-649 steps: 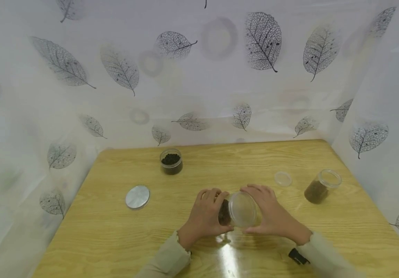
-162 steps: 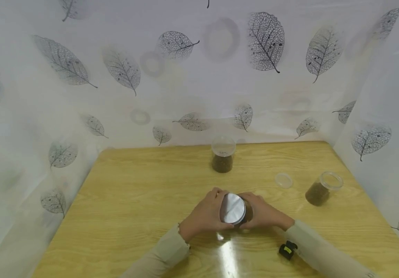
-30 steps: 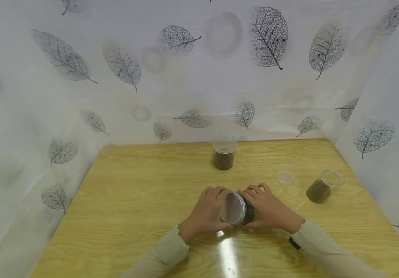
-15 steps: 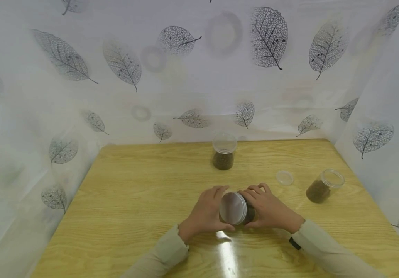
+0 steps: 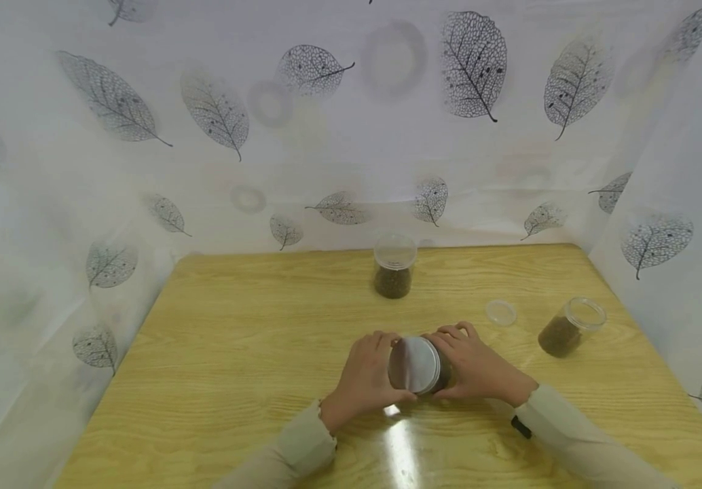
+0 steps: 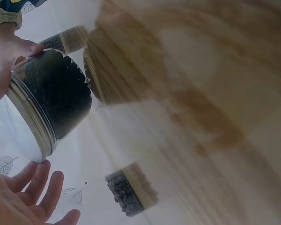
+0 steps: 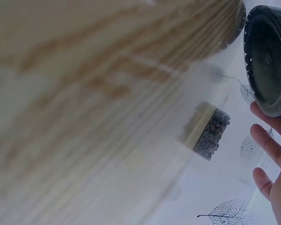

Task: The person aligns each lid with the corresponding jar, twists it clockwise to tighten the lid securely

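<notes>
Between both hands is a short clear jar [image 6: 61,93] full of dark contents, tilted so its silver screw lid [image 5: 415,365] faces left and up in the head view. My left hand [image 5: 365,377] grips the lid's rim between thumb and fingers. From the other side my right hand [image 5: 473,367] holds the jar's body. In the right wrist view the jar's dark base [image 7: 269,61] shows, with right fingers against its edge. The jar is off the table in both wrist views.
A clear-lidded jar [image 5: 393,280] of brown grains stands at the back middle of the wooden table [image 5: 235,339]. Toward the right are a jar [image 5: 561,336] of brown grains and a flat clear disc [image 5: 501,313]. Leaf-print sheeting [image 5: 326,149] surrounds the table.
Within the last second my left hand shifts and turns at the lid. Since the oldest frame, the clear-lidded jar went to the back, and the silver lid left the table and is on the held jar.
</notes>
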Motion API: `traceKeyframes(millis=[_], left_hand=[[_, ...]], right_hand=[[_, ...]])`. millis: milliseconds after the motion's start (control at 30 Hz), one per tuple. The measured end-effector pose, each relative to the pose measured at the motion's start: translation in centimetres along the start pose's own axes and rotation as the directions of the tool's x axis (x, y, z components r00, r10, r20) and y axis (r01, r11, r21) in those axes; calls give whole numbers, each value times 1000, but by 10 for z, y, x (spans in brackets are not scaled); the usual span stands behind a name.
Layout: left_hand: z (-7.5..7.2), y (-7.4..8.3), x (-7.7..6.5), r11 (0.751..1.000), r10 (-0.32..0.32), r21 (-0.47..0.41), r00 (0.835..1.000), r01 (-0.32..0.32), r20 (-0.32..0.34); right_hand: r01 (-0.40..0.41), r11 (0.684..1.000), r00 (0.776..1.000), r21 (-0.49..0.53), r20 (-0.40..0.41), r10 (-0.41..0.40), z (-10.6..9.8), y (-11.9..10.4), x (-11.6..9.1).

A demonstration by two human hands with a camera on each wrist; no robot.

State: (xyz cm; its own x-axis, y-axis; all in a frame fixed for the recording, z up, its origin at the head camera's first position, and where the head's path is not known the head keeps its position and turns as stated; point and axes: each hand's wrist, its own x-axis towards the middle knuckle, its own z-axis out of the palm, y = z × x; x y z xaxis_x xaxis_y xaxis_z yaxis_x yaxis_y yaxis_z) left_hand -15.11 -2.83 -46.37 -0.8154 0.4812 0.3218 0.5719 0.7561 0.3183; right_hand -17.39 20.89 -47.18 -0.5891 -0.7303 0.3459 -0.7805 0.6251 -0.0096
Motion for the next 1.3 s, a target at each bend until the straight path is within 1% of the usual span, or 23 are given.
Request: traceKeyframes(millis=[100,200,300,467,567,667,733,767,833,867,933,967,1033,1100,1133,1200,1300], left_hand=[[-1,-2,1,999,52,9,999,-52,-11],[-1,-5,3,994,106,9,994,-106,-2],[-2,-9,6,987,160,-7,987,-160,22],[-5,-14,11,970,242,-42,969,-240,55],[-8,-16,14,959,279,-65,958,-274,73],[-10,-17,16,955,292,-81,951,-284,99],[-10,-17,15,961,274,-80,954,-266,119],[-10,-16,14,966,255,-76,959,-247,122],[-9,-12,11,980,197,-62,974,-191,112],[-8,-10,9,986,161,-51,982,-156,101],[-8,-2,5,997,58,-52,996,-55,72],[-7,1,2,999,5,-50,998,-2,56],[-6,9,-1,995,-90,-46,995,92,37],[-6,15,-4,984,-169,-47,985,170,28],[-6,17,-6,981,-190,-43,981,191,24],[-5,19,-7,978,-204,-30,979,204,15],[-3,19,-7,980,-194,-32,981,194,1]], right_hand=[[5,1000,1000,29,6,-5,0,2,-1],[9,998,1000,55,18,-10,0,3,-1],[15,998,1000,63,27,-17,0,4,-1],[33,997,999,65,25,-34,0,6,0],[45,997,999,56,19,-46,1,6,0],[53,997,998,48,13,-54,1,6,0],[53,997,999,52,12,-54,1,6,0],[53,997,999,54,9,-53,1,6,0],[53,997,999,61,1,-53,2,7,-1],[53,997,999,62,-4,-53,2,7,-1],[57,997,998,52,-17,-56,3,8,-1],[59,997,998,46,-23,-58,4,8,-1],[57,997,998,42,-33,-56,5,8,-2],[52,998,998,44,-38,-51,5,8,-2],[50,998,998,46,-39,-48,5,8,-1],[45,998,998,52,-40,-43,5,7,-1],[44,997,998,63,-42,-42,5,6,-1]])
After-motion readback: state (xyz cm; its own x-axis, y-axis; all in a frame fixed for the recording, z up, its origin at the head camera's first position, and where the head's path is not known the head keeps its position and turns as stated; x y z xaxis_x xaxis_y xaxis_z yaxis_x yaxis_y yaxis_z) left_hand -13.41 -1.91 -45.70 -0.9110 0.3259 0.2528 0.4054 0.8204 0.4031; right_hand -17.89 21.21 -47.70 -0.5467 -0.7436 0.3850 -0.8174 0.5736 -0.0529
